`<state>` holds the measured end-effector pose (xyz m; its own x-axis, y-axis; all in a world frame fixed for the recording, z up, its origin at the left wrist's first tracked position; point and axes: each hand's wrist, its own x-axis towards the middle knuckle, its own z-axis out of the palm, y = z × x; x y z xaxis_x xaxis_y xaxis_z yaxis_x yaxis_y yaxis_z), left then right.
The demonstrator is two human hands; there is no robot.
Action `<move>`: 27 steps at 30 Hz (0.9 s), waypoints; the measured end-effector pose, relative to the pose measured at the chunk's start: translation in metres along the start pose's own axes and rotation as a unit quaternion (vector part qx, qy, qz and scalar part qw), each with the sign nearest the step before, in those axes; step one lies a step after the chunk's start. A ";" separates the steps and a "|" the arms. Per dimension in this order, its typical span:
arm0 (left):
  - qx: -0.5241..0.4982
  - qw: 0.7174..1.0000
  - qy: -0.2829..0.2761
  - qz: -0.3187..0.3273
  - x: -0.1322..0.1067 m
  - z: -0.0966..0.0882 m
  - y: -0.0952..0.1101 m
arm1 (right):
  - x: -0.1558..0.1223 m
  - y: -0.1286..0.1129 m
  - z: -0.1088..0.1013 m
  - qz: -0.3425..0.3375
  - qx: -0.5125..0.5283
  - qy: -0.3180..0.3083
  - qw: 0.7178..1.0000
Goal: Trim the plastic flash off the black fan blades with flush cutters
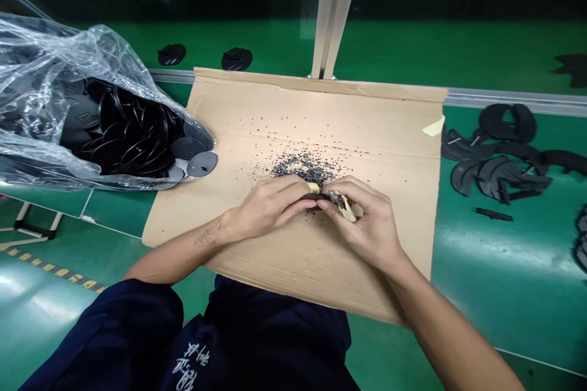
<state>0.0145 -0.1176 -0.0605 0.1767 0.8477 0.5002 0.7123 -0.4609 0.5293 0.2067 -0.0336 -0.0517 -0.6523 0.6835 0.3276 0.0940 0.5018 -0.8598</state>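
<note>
A worker's left hand (270, 204) and right hand (372, 220) pinched a dark piece (315, 197) over a cardboard sheet (389, 134) strewn with black specks (300, 165), a plastic bag (43, 95) of dark discs (132, 134) at left.

To the right of your right hand (373, 226) you can pass over the cardboard (410, 177) — but the plastic bag (50, 104) bulks on your left, and an upright post (337, 12) stands beyond the far edge.

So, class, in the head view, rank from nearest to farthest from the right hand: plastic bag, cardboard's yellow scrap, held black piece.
1. Black piece: touching, on its left.
2. Yellow scrap: right edge of cardboard.
3. Plastic bag: far left.
</note>
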 end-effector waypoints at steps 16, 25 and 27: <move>-0.112 0.986 0.123 0.023 0.001 -0.004 0.002 | -0.006 0.005 0.007 -0.099 0.021 0.046 0.994; -0.112 0.990 0.085 0.011 0.000 -0.008 0.000 | -0.006 0.008 0.008 -0.119 -0.014 0.045 0.992; -0.118 0.988 0.094 0.016 -0.001 -0.009 -0.001 | -0.005 0.008 0.008 -0.113 -0.012 0.038 0.993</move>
<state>0.0078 -0.1200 -0.0555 0.0508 0.7778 0.6265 0.5270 -0.5537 0.6448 0.2050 -0.0375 -0.0633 -0.6009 0.5895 0.5398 -0.0288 0.6589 -0.7517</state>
